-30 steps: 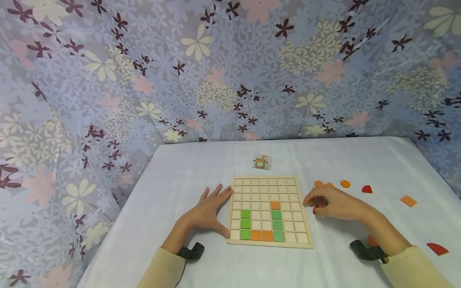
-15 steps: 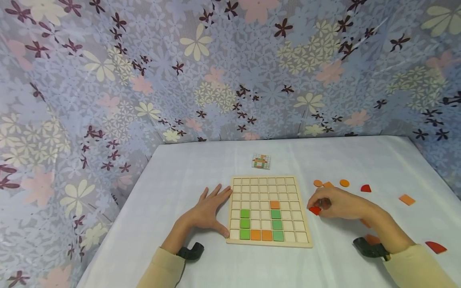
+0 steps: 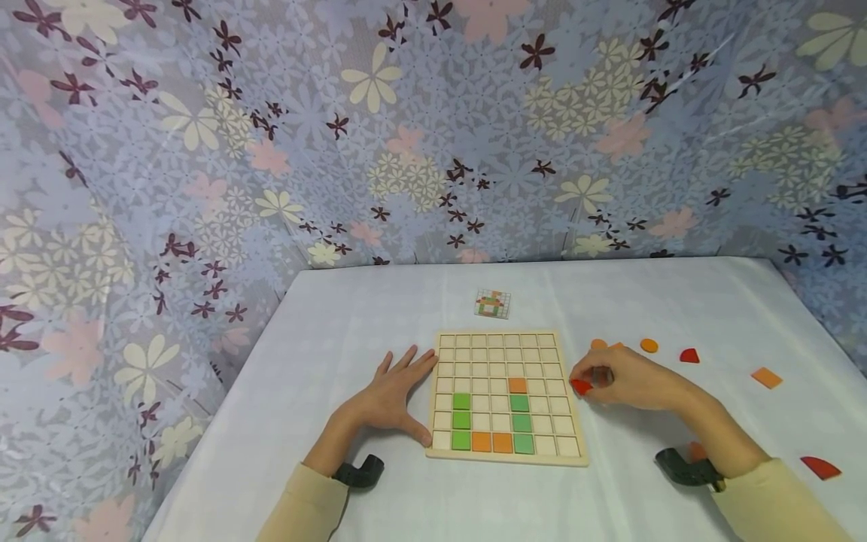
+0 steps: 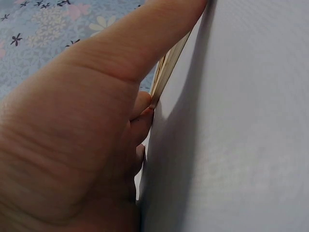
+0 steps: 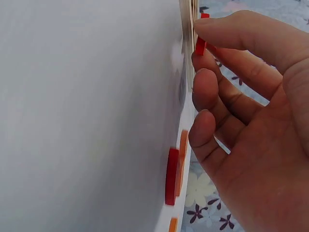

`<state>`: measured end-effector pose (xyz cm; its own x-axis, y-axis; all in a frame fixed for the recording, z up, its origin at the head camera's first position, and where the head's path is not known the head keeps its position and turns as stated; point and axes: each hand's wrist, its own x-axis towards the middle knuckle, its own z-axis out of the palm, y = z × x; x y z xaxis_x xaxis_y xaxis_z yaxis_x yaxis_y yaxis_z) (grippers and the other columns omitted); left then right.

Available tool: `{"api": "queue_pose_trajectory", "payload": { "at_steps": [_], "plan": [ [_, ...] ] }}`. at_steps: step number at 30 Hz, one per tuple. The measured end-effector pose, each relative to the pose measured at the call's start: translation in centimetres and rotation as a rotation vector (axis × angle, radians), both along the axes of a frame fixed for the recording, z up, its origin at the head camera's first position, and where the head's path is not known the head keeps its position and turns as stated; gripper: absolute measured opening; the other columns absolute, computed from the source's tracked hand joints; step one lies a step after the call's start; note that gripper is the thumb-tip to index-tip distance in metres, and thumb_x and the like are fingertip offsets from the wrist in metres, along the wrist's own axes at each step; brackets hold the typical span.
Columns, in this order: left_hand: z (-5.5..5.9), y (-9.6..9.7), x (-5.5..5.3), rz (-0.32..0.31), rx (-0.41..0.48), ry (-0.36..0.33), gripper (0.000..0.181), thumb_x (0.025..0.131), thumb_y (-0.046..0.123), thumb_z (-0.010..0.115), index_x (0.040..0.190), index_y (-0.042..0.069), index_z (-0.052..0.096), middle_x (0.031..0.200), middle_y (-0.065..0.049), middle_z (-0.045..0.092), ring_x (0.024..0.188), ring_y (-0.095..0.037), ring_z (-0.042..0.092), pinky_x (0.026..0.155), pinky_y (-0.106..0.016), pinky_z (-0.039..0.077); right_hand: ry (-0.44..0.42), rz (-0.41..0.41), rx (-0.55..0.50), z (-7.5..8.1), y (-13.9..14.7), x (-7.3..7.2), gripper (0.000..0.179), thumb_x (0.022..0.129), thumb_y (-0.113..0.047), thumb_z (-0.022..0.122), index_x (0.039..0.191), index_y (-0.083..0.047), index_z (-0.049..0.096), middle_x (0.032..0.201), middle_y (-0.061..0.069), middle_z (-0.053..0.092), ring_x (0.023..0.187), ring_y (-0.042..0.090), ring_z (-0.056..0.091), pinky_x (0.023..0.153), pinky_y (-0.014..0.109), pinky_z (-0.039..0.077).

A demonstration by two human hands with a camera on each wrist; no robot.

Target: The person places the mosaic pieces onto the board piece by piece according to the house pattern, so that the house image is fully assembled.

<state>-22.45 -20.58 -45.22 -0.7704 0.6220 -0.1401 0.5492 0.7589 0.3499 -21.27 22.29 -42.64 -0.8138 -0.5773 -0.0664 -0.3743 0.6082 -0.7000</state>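
While a red piece (image 3: 581,387) is pinched between the thumb and fingers of the right hand (image 3: 626,380), it is held just beside the right edge of the wooden board (image 3: 508,460). Compared with half a second ago, it has been brought closer to that edge; the piece is judged to be on its way to the grid, with no cell filled by it yet. The opposite edge is touched by the left hand (image 3: 393,395), its fingers spread and its thumb laid at the near-left corner, by which the board is probably steadied. Along the board's near edge, two columns of green tiles (image 3: 461,421) are linked by orange tiles (image 3: 502,443). Beyond its far edge, a pattern card (image 3: 492,303) is laid out. Toward the right edge of the worktop (image 3: 366,301), orange discs (image 3: 649,345), a red wedge (image 3: 821,467) and a loose orange square (image 3: 767,378) are scattered.
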Motion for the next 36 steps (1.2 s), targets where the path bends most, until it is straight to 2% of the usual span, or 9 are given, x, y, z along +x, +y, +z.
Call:
{"api": "queue_pose_trajectory", "payload": {
  "at_steps": [10, 20, 28, 36],
  "plan": [
    [-0.1, 0.2, -0.1, 0.004, 0.0, -0.004, 0.139, 0.044, 0.088, 0.065, 0.156, 0.023, 0.013, 0.16, 0.008, 0.008, 0.146, -0.02, -0.003, 0.113, -0.052, -0.007, 0.07, -0.027, 0.033, 0.1, -1.7, -0.3, 0.026, 0.081, -0.021, 0.078, 0.105, -0.021, 0.071, 0.089, -0.007, 0.061, 0.077, 0.014, 0.052, 0.063, 0.025, 0.046],
    [0.0, 0.2, 0.0, -0.003, 0.001, -0.002, 0.139, 0.046, 0.086, 0.067, 0.156, 0.022, 0.013, 0.16, 0.008, 0.008, 0.146, -0.02, -0.003, 0.113, -0.052, -0.006, 0.088, 0.013, -0.004, -0.2, -3.9, -0.9, 0.025, 0.081, -0.018, 0.077, 0.105, -0.019, 0.07, 0.089, -0.006, 0.061, 0.075, 0.014, 0.054, 0.062, 0.024, 0.047],
    [0.0, 0.2, 0.1, 0.002, -0.004, -0.003, 0.139, 0.046, 0.086, 0.067, 0.156, 0.022, 0.013, 0.16, 0.007, 0.009, 0.146, -0.021, -0.003, 0.113, -0.052, -0.006, 0.083, 0.046, 0.019, -0.4, -5.2, -1.0, 0.022, 0.084, -0.017, 0.074, 0.105, -0.021, 0.069, 0.088, -0.006, 0.059, 0.077, 0.015, 0.053, 0.064, 0.025, 0.046],
    [0.1, 0.0, 0.1, 0.006, -0.008, -0.001, 0.139, 0.045, 0.087, 0.065, 0.156, 0.022, 0.013, 0.16, 0.007, 0.009, 0.146, -0.021, -0.003, 0.113, -0.053, -0.006, 0.115, 0.069, 0.009, -0.5, -5.8, -0.8, 0.024, 0.084, -0.018, 0.075, 0.108, -0.017, 0.07, 0.087, -0.005, 0.059, 0.074, 0.013, 0.051, 0.062, 0.025, 0.045]
  ]
}}
